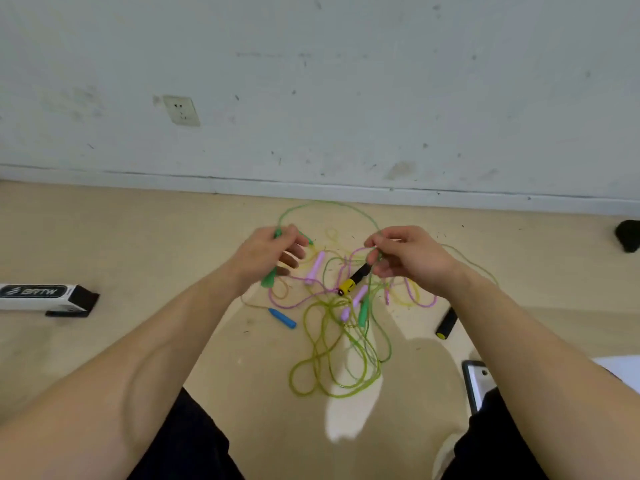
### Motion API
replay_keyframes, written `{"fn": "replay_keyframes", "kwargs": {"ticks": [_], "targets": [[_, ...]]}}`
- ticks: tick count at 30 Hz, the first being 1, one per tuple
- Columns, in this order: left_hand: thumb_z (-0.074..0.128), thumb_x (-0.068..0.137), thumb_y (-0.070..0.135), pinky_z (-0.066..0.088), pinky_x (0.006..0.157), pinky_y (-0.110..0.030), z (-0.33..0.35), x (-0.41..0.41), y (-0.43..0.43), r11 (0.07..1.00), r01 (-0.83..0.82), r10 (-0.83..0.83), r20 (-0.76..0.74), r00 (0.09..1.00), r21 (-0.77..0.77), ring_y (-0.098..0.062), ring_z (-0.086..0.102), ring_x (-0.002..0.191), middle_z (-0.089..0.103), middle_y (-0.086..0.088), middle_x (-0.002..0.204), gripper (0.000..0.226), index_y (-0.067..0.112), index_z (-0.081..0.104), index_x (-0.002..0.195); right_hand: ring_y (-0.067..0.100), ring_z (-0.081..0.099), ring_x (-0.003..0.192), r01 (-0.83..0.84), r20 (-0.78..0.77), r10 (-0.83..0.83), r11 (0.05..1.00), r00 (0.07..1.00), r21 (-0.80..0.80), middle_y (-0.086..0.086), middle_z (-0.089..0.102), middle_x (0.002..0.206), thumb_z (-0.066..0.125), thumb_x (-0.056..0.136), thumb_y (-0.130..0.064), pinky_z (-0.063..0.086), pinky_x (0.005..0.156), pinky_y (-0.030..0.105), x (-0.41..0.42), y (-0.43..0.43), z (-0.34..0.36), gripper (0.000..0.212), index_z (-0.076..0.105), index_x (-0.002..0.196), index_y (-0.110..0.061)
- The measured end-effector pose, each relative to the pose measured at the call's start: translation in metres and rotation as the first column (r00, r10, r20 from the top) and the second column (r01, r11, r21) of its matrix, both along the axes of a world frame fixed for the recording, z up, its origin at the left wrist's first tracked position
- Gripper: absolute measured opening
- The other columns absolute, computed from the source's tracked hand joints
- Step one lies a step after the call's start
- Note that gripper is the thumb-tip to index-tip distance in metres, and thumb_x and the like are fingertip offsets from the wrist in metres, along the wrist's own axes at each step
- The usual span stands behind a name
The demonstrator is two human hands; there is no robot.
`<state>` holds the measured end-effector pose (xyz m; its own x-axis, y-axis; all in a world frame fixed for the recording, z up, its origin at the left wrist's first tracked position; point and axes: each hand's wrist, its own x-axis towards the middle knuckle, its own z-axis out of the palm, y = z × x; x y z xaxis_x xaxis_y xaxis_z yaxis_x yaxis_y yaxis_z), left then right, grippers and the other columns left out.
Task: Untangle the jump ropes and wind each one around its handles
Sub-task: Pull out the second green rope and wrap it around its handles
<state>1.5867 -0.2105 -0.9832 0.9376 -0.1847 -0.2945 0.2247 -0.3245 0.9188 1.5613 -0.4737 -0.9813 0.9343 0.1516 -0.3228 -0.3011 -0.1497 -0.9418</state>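
Both forearms reach forward from the bottom corners, bare to the elbow, and the hands hang just above a tangle of jump ropes on the beige floor [138, 237]. The left hand [266, 252] is turned knuckles up. Its fingers are curled round a green handle [268, 280], which sticks out below the palm and shows again above the thumb. The right hand [410, 256] sits level with it, well apart. Its thumb and forefinger pinch the green cord [329, 203] and the other fingers are curled loosely beneath. A loop of pink cord [294, 304] runs up to the same fingertips, but I cannot tell whether it is in the pinch. The green cord arcs away from the person, from one hand to the other, toward the baseboard.

Between and below the hands lie:
- an upper pink handle [317, 265]
- a black-and-yellow handle [352, 281]
- a lower pink handle [354, 303], touching a second green handle [362, 314]

All of these are crossed by cords. A yellow cord [408, 301] loops under the right wrist. The yellow-green cord [329, 379] lies in a loose pile nearest the person's knees. A blue handle [282, 317] lies at the left edge of the tangle, and a black handle [446, 323] lies apart to the right.

A white-and-black box marked BRTW [45, 297] lies far left. A dark-framed flat device [476, 382] shows beside the right arm, and a dark object [628, 235] is at the right edge. A wall socket [181, 110] is set in the scuffed wall.
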Motion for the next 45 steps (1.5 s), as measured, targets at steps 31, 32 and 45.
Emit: {"fn": "replay_keyframes", "kwargs": {"ticks": [31,32,45], "targets": [[0.040,0.107,0.038,0.057,0.073,-0.033,0.018,0.039,0.009,0.649,-0.450,0.402,-0.226,0.887,-0.613,-0.020,0.075,0.087,0.074,0.004,0.085,0.033,0.021,0.054,0.083,0.022,0.068,0.097,-0.412,-0.288,0.313,0.812,0.905,-0.413,0.003,0.074,0.098,0.043,0.102,-0.042,0.047,0.080,0.031,0.001,0.043,-0.062,0.040,0.066,0.081,-0.018],[0.040,0.107,0.037,0.057,0.074,-0.034,0.015,0.040,0.012,0.688,-0.461,0.435,-0.190,0.880,-0.561,-0.021,0.075,0.088,0.075,0.003,0.086,0.032,0.020,0.055,0.085,0.023,0.069,0.094,-0.403,-0.282,0.300,0.790,0.911,-0.463,0.004,0.073,0.096,0.046,0.101,-0.031,0.047,0.074,0.029,0.002,0.039,-0.064,0.032,0.065,0.080,-0.017],[0.045,0.106,0.029,0.053,0.090,-0.035,-0.021,-0.007,-0.049,0.965,0.260,-0.262,-0.099,0.960,-0.033,-0.017,0.071,0.097,0.076,0.003,0.102,0.032,0.005,0.065,0.113,0.024,0.073,0.071,0.181,-0.160,-0.113,0.840,0.981,0.512,0.008,0.069,0.081,0.039,0.107,-0.012,0.060,0.062,0.035,0.024,0.040,0.007,0.024,0.061,0.105,-0.002]]}}
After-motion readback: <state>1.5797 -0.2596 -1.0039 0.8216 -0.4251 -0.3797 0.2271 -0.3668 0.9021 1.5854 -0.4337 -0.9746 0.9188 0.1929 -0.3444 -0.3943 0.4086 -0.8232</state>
